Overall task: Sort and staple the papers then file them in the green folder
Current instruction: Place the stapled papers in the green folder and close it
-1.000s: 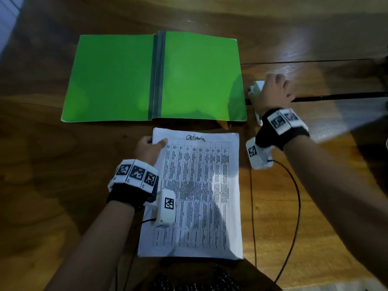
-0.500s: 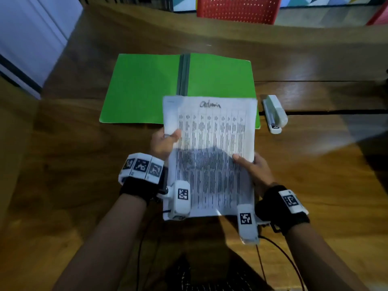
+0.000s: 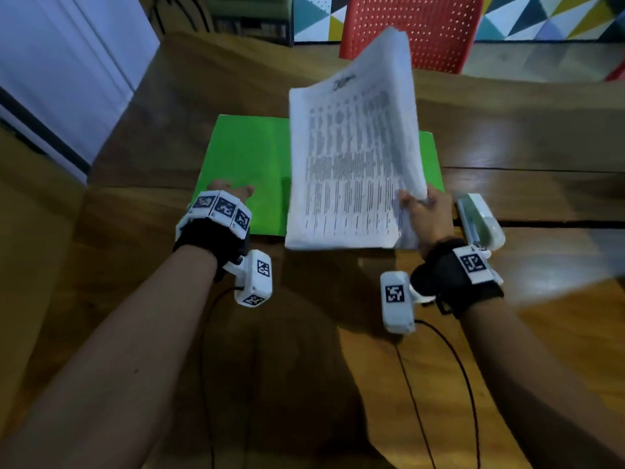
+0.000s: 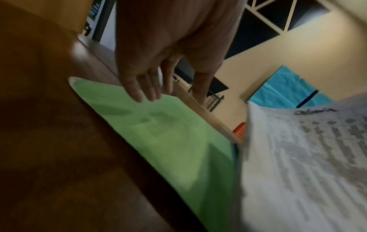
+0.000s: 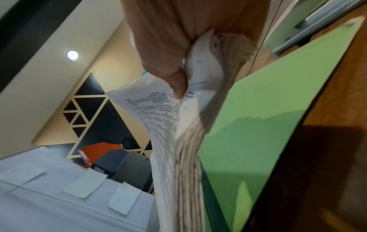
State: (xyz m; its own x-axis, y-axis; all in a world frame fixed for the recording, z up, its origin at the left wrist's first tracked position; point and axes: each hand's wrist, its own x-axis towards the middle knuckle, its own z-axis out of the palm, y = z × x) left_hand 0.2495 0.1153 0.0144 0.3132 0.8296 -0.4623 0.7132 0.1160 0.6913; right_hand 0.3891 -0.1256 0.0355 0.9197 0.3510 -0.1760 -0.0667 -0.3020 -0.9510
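Observation:
A thick stack of printed papers [image 3: 351, 157] [image 4: 309, 157] [image 5: 178, 141] is lifted and tilted upright over the open green folder [image 3: 247, 164] [image 4: 168, 136] [image 5: 268, 109]. My right hand [image 3: 422, 211] [image 5: 174, 66] pinches the stack at its right edge, thumb on the front sheet. My left hand [image 3: 230, 194] [image 4: 151, 75] hovers over the folder's left half with fingers straight and holds nothing. The folder's spine and most of its right half are hidden behind the papers. A white stapler [image 3: 480, 221] [image 5: 298, 23] lies just right of the folder.
The wooden table [image 3: 135, 164] has a dark seam running to the right behind the stapler. A red chair [image 3: 412, 28] stands at the far edge. Cables trail from both wrist cameras toward me.
My left hand let go of the papers and moved onto the folder's left half. My right hand alone has lifted the stack forward and up over the folder.

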